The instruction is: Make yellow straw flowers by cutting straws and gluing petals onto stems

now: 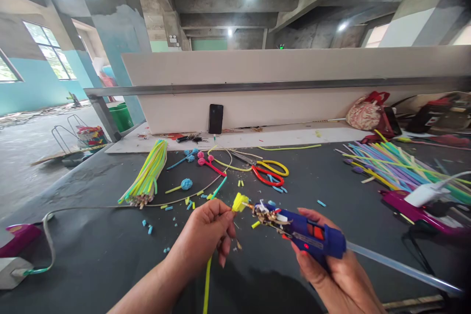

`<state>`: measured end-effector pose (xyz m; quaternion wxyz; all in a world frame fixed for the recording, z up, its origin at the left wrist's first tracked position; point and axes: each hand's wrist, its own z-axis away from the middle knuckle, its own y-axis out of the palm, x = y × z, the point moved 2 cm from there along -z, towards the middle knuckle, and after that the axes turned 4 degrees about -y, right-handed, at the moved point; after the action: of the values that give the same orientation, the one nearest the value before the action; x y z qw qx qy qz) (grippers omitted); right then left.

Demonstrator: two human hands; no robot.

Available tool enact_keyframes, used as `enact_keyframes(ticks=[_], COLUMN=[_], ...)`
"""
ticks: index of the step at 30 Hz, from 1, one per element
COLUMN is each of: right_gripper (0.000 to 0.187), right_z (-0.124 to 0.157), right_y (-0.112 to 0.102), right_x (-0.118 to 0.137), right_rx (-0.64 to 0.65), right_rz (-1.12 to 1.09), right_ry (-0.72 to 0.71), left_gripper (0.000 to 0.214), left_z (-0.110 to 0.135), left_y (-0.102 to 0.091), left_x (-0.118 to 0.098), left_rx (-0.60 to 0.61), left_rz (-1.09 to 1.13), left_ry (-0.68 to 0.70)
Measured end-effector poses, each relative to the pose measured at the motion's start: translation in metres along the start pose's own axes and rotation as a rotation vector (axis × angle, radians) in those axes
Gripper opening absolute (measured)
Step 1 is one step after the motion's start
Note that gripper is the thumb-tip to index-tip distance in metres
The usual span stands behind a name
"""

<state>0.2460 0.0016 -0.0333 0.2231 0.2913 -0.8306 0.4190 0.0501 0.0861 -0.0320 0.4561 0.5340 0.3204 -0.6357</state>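
My left hand (209,230) pinches a yellow pipe cleaner (240,202) whose bunched end sticks out past the fingertips. A yellow-green strand (207,287) hangs down below that hand; whether it joins the bunched end is hidden. My right hand (331,265) is wrapped round a blue hot glue gun (307,233), with a clear glue stick (401,265) coming out of its back. Dried glue and scraps crust the gun's front. Its nozzle (250,205) is at the yellow bunch, seemingly touching it.
Scissors (268,175) with red and yellow handles lie beyond my hands, near blue (186,184) and pink (205,158) pipe-cleaner pieces. Bundles of pipe cleaners lie left (147,171) and right (397,162). A phone (215,118) leans on the back board. Power strips (423,211) and cables edge the table.
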Motion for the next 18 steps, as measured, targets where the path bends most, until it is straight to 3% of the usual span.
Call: enact_keyframes(ticks=[4,9,18], right_gripper=[0.038,0.037,0.039], right_z=[0.001,0.007,0.008], right_y=[0.0,0.003,0.005], right_x=[0.003,0.012,0.005], right_rx=[-0.022,0.04,0.048], right_rz=[-0.007,-0.067,-0.155], right_ry=[0.017,0.072,0.173], left_gripper=[0.022,0.024,0.026], left_z=[-0.001,-0.001,0.002], left_y=[-0.001,-0.001,-0.002], left_x=[0.001,0.0,-0.003], left_rx=[0.007,0.007,0.022], left_rz=[0.012,0.013,0.036], left_ry=[0.003,0.013,0.017])
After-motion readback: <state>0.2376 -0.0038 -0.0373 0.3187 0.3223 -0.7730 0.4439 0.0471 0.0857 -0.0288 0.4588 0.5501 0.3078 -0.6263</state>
